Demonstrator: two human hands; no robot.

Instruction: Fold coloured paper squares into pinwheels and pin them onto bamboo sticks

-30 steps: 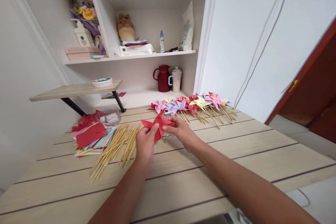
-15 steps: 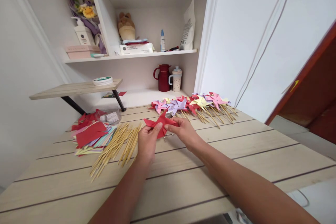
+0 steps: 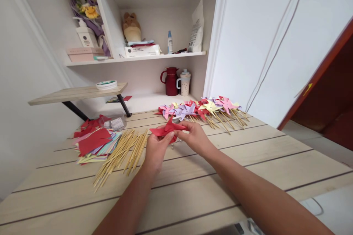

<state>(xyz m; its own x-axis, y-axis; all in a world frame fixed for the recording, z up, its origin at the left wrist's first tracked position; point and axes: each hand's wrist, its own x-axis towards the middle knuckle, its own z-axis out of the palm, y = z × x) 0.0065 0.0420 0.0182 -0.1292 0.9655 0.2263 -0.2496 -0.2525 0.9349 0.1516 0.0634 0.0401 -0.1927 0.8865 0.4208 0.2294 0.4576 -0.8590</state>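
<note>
A red paper pinwheel (image 3: pixel 168 127) is held up over the table between both hands, its folded blades spread. My left hand (image 3: pixel 157 149) pinches its lower left part, thumb on the near side. From the right, my right hand (image 3: pixel 195 134) grips the pinwheel's edge between thumb and fingers, the two thumbs close together. No stick shows on this pinwheel. Small shiny beads or pins (image 3: pixel 173 145) lie on the table just behind and below it, partly hidden. Left of my left hand lie loose wooden sticks (image 3: pixel 118 156).
Finished pinwheels (image 3: pixel 211 107) on sticks lie in a heap at the back right. Coloured paper sheets (image 3: pixel 95 143) are stacked at the left, beside a clear plastic box (image 3: pixel 117 123). A small raised shelf (image 3: pixel 77 92) stands behind them. A red jug (image 3: pixel 171 82) and a cup (image 3: pixel 184 82) stand at the back.
The red pinwheel has tilted to a flatter angle, and its centre is less visible. Both thumbs have shifted slightly lower along its near edge.
</note>
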